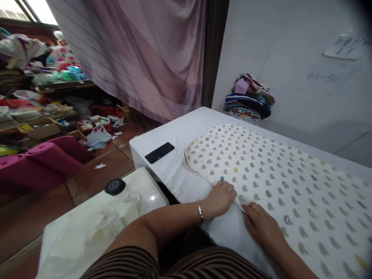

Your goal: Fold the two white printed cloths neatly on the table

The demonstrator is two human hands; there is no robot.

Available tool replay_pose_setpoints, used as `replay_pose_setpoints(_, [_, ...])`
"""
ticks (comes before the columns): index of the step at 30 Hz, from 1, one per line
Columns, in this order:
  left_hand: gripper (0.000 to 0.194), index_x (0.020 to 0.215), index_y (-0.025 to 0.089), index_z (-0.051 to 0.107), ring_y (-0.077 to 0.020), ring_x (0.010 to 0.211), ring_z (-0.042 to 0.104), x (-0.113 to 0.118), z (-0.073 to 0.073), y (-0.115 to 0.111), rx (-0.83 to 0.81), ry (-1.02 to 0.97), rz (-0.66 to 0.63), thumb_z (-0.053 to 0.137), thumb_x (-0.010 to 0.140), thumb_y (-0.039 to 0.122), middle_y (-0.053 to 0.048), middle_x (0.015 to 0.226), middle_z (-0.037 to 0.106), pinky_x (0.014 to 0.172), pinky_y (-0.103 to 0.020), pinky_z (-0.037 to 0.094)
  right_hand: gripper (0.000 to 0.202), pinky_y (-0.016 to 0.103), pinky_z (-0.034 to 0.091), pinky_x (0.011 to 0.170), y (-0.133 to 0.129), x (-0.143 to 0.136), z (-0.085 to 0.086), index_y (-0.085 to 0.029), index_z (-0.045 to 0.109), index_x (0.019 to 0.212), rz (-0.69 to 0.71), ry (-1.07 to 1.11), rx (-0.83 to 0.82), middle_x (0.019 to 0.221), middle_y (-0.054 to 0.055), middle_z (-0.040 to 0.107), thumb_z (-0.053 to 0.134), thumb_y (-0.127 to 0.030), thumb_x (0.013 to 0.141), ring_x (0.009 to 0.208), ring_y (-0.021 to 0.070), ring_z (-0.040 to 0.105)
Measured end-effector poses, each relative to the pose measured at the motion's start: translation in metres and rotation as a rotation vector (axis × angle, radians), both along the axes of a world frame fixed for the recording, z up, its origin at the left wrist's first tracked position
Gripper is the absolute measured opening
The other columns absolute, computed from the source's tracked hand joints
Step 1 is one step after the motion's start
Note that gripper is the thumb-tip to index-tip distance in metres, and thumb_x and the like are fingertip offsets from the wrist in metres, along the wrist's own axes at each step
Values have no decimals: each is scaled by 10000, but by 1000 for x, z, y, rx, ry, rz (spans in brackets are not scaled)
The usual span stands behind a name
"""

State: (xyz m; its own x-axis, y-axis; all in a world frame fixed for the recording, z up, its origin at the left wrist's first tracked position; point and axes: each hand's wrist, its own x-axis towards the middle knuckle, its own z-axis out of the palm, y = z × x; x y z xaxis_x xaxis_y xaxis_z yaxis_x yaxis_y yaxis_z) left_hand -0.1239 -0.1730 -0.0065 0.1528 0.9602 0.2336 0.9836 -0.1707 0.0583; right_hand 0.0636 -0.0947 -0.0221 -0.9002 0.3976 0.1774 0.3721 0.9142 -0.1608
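Observation:
A cream cloth (261, 166) printed with grey shapes and small coloured mushrooms lies spread over a white-covered surface (180, 178). My left hand (221, 198), with a silver bangle at the wrist, is closed on the cloth's near edge. To its right, my right hand (260, 221) pinches the same edge. A short stretch of the hem runs between the two hands. The fingertips are partly hidden at the edge. Left of the cloth, a black phone (159, 152) rests flat on the white cover.
At the lower left stands a white table (148, 182) with a black round object (115, 186) and clear plastic (101, 221). Folded cloths (248, 97) are stacked by the wall. A pink curtain (151, 50) hangs behind; pink rolls (43, 159) and clutter fill the left.

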Motion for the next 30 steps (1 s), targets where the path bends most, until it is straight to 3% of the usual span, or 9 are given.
replay_pose_setpoints(5, [24,854,158,512,-191,859,485,-20,-5,-5,-23,-36,-62,510,831,165,-53,914,553,746,-325,356,273,315,562,702,1,3,-12,-212,638,1035,55,50,20,974,104,655,399,-263,913,876,220,650])
replay_pose_setpoints(9, [77,878,180,532,-162,929,506,-40,-5,-12,-29,-153,-206,539,801,175,-29,962,596,841,-301,361,247,316,580,691,7,3,-20,-266,611,1074,70,94,14,979,86,662,452,-305,890,872,223,663])
replay_pose_setpoints(11, [75,890,187,541,-151,955,515,-54,-3,-16,7,-220,-217,536,826,228,-26,1004,610,886,-302,353,247,312,581,671,9,-3,-19,-276,604,1081,84,86,8,984,85,659,456,-319,888,863,222,664])
replay_pose_setpoints(14, [136,865,185,555,-162,954,527,-81,1,-23,45,-276,-80,508,873,312,-35,998,619,884,-320,360,245,295,573,685,9,-20,-12,-270,604,1080,115,51,-11,1020,88,650,456,-322,892,888,215,658])
replay_pose_setpoints(20, [185,743,171,576,-181,826,534,-141,7,-35,29,-228,477,476,887,228,-49,832,610,759,-323,401,264,312,523,724,1,-67,7,-208,585,1096,130,-61,-81,1030,101,611,406,-260,909,900,212,614])
replay_pose_setpoints(23, [134,799,174,614,-190,840,539,-161,10,-41,65,-236,636,508,866,222,-48,857,620,755,-326,407,232,299,493,687,1,-87,12,-201,578,1066,150,-87,-74,992,86,600,424,-272,908,880,208,594])
replay_pose_setpoints(26, [118,830,190,645,-186,862,542,-170,12,-45,65,-257,614,534,854,224,-42,879,628,766,-322,405,168,285,465,682,2,-104,16,-196,581,961,164,-85,-55,950,70,587,437,-262,905,855,197,573])
replay_pose_setpoints(30, [138,835,223,663,-176,908,545,-172,17,-49,12,-225,384,529,851,190,-16,955,647,787,-332,380,133,289,441,689,0,-124,22,-184,567,884,174,-89,1,910,65,566,448,-241,900,831,197,540])
